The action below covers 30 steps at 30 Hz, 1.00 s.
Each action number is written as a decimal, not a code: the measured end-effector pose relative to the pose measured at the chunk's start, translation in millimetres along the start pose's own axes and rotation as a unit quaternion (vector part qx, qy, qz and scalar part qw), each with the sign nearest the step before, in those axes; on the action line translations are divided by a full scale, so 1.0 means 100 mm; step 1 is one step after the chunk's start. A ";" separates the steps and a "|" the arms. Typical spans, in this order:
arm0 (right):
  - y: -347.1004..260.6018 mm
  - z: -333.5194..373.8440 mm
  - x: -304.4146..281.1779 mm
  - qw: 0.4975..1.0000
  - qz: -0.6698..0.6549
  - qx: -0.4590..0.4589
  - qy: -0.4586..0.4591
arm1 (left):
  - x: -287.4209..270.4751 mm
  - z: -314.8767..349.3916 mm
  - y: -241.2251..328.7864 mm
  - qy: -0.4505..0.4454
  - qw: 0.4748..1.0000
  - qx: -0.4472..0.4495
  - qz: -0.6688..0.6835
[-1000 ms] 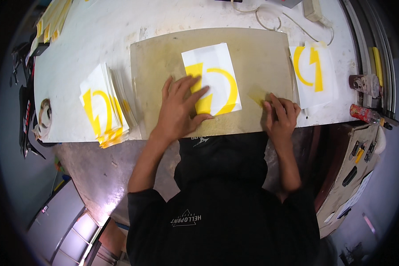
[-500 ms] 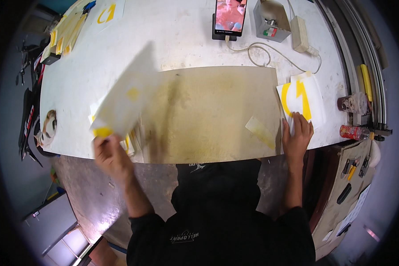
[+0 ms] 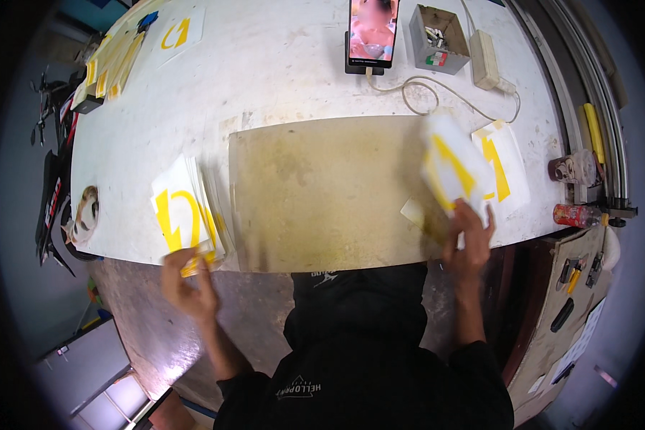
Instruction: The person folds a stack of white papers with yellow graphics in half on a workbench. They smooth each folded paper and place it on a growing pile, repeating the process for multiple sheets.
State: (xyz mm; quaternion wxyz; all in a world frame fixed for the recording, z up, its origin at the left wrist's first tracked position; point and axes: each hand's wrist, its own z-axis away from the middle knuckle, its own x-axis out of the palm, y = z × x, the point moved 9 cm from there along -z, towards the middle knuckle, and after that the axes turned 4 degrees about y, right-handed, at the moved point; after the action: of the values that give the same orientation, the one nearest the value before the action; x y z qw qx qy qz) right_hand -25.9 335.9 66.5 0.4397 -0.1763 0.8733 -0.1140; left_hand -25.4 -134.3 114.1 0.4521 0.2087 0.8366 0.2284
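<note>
My right hand [image 3: 471,236] grips the near edge of a white paper sheet with a yellow shape [image 3: 457,163]; the sheet is raised and blurred. Beneath and right of it, more sheets with the same yellow figure [image 3: 496,172] lie on the table. At the left, my left hand [image 3: 193,290] rests at the near edge of a fanned stack of white and yellow sheets [image 3: 186,197], thumb and forefinger apart. Between the hands lies a stained tan board [image 3: 322,193]. A small pale strip [image 3: 417,215] sits near its right edge, partly behind the raised sheet.
Behind the board stand a phone on a stand [image 3: 371,39], a grey box of small items [image 3: 441,43] and a power strip [image 3: 484,57] with a cable. A cup [image 3: 572,169] and bottle [image 3: 577,215] are at the right edge. A cat [image 3: 86,213] lies far left.
The sheet in my left hand has come down onto the left stack. My right hand has lifted a sheet off the right pile, toward the board.
</note>
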 end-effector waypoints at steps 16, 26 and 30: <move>-0.31 0.24 0.89 0.843 -0.418 0.330 -0.081 | 1.61 0.52 0.28 -0.208 0.786 -0.283 0.508; -0.17 0.20 0.91 0.741 -0.545 0.376 -0.113 | 1.64 0.47 0.21 -0.190 0.829 -0.303 0.429; -0.13 0.24 0.73 0.725 -0.558 0.377 -0.142 | 1.72 0.51 0.22 -0.213 0.828 -0.307 0.418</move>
State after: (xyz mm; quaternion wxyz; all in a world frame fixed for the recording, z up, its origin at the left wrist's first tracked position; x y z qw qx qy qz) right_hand -44.0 293.5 4.1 0.4455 -0.4653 0.4298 -0.6326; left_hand -65.4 -10.9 -12.2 0.5211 0.4326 0.4388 0.5906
